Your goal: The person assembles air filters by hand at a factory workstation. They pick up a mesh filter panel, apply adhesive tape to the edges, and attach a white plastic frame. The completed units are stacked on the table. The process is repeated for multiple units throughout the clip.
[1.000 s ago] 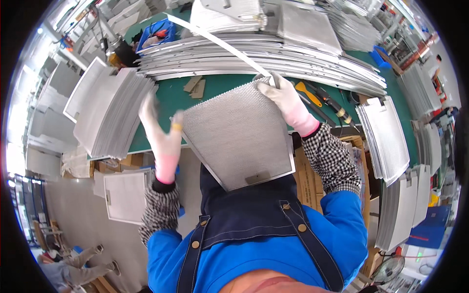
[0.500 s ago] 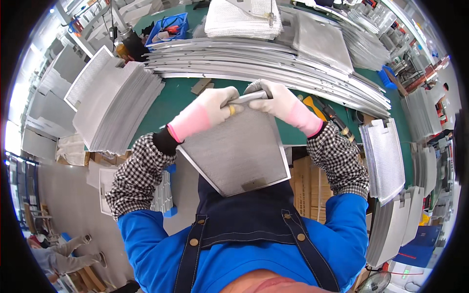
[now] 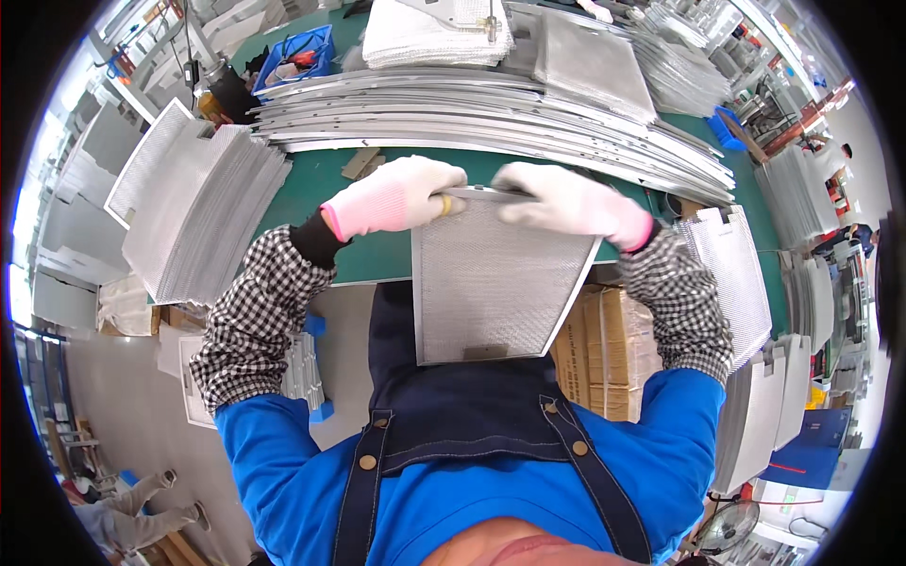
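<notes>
A tapered mesh panel in a thin metal frame hangs over the table's near edge, its lower edge by my apron. My left hand, in a white and pink glove, is closed on the panel's upper left corner, thumb on the face towards me. At the upper right, my right hand, gloved alike and slightly blurred, straddles the top edge with thumb and fingers. Between the hands, a metal edge strip shows along the top. The fingers behind the panel are hidden.
Long metal strips lie across the green table. Mesh panels are stacked at the left and right. A blue bin stands at the far left. Cardboard boxes sit under the table.
The panel has turned more upright and moved slightly right. My hands have shifted apart along its top edge; the bright strip they both gripped no longer stands out above it.
</notes>
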Demonstrator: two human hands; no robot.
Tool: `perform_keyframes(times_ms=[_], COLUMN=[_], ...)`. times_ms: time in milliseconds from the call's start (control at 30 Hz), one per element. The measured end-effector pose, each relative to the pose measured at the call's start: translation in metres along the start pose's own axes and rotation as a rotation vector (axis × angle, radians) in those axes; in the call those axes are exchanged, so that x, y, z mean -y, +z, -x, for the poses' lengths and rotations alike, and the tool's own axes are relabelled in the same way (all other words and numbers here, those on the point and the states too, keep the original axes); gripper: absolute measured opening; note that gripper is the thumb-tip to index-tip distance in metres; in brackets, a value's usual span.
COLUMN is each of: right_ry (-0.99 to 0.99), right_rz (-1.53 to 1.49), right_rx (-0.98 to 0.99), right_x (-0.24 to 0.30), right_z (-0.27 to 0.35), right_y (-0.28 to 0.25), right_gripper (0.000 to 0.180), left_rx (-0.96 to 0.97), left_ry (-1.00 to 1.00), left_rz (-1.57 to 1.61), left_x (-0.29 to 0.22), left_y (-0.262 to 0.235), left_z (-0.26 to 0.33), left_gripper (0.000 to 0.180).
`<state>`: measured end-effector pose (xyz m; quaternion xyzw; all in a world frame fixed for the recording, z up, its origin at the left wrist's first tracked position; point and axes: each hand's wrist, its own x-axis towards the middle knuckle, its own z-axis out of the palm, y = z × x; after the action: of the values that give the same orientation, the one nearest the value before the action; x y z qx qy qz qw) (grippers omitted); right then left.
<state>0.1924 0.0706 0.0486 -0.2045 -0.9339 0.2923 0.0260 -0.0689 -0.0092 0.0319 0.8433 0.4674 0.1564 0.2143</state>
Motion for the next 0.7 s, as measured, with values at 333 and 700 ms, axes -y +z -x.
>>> perform_keyframes(times_ms=[333, 700], right_ry=[-0.006, -0.044], right_rz=[-0.155, -0.187], right_rx=[0.079, 0.123], right_x=[0.01, 0.008], right_z=[-0.019, -0.009], right_y=[0.011, 0.011], right_gripper=[0.026, 0.043], left_rx=[-0.374, -1.068], left_ry=[-0.113, -0.075], left_rz=[0.098, 0.703], left_x=[-0.004, -0.029], left_y=[0.034, 0.103], left_z=[0.037, 0.018], left_gripper=[0.025, 0.091])
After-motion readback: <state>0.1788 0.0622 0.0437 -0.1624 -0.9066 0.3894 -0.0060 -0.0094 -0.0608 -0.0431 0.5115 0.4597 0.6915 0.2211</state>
